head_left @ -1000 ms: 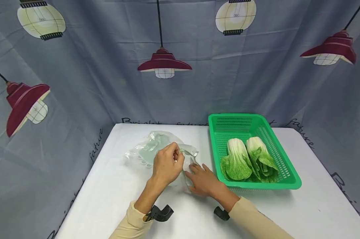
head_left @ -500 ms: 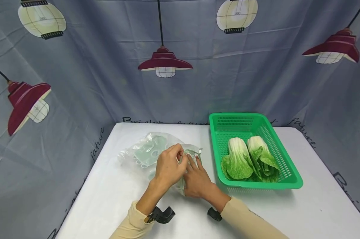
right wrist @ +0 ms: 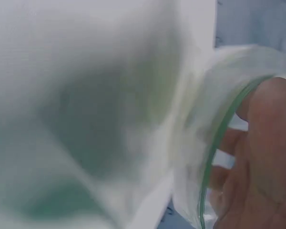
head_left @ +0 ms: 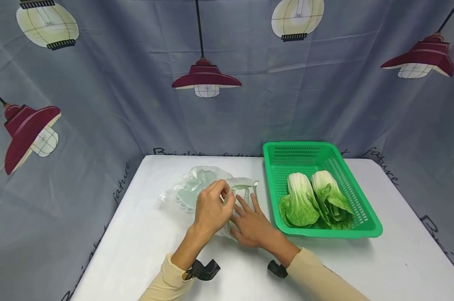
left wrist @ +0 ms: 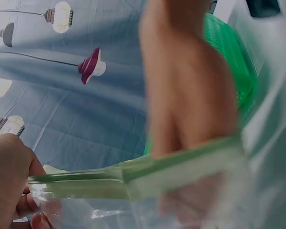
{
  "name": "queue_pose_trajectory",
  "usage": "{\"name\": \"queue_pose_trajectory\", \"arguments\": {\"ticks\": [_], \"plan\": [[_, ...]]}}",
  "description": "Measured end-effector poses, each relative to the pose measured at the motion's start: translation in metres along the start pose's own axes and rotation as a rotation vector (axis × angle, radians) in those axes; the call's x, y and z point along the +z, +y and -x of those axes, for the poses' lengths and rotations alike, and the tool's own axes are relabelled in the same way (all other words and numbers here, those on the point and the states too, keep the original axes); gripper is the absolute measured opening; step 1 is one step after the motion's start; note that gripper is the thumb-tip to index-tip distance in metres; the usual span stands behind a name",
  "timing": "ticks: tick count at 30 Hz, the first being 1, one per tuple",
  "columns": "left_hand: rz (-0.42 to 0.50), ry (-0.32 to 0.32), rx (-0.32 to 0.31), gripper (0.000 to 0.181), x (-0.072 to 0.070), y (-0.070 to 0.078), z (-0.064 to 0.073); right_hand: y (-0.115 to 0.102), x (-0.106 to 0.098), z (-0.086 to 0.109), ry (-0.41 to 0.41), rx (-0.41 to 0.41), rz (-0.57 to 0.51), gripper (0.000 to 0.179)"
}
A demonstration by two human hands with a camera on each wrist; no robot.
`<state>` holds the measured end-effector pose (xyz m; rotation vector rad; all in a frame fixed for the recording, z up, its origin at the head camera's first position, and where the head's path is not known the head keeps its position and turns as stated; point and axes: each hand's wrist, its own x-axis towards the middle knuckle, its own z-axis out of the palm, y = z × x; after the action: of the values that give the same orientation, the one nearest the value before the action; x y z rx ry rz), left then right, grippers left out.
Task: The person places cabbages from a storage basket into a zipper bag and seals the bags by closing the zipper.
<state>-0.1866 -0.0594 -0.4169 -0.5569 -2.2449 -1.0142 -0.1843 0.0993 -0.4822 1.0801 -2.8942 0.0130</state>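
Note:
In the head view my left hand (head_left: 213, 207) pinches the rim of a clear zip bag (head_left: 240, 182) with a green closure strip. My right hand (head_left: 251, 225) lies just right of it, fingers spread and fairly straight at the bag's mouth. In the left wrist view the right hand (left wrist: 193, 90) is blurred, and its fingers pass behind the strip (left wrist: 148, 171), showing faintly through the film. A hand (right wrist: 262, 157) also meets the green-edged bag (right wrist: 200, 129) in the right wrist view. Left of my left hand, a crumpled clear plastic bag (head_left: 196, 184) with pale green print lies on the table.
A green plastic basket (head_left: 371, 231) stands at the right of the white table (head_left: 136, 251). Two heads of Chinese cabbage (head_left: 300, 200) lie inside it. A grey printed curtain (head_left: 136, 83) hangs behind and at both sides.
My right hand has shifted about the bag's mouth, first left toward my left hand, then slightly right, its fingers now more spread. The bag's right edge stands wider; my left hand keeps its pinch.

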Motion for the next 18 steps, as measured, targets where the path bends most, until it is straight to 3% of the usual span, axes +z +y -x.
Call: {"name": "queue_pose_trajectory", "arguments": {"ticks": [5, 10, 14, 18], "plan": [[-0.017, 0.015, -0.007, 0.014, 0.003, -0.004, -0.002, 0.006, -0.028, 0.017, 0.189, -0.072, -0.121, 0.042], [-0.038, 0.041, -0.030, 0.014, 0.006, -0.008, -0.001, 0.023, -0.050, 0.035, 0.296, -0.053, -0.148, 0.040], [-0.047, 0.055, -0.048, 0.014, 0.008, -0.010, -0.001, 0.048, -0.062, 0.043, 0.343, 0.019, -0.101, 0.043], [-0.036, 0.050, -0.056, 0.013, 0.011, -0.013, 0.001, 0.075, -0.068, 0.050, 0.316, 0.094, -0.068, 0.048]]}}
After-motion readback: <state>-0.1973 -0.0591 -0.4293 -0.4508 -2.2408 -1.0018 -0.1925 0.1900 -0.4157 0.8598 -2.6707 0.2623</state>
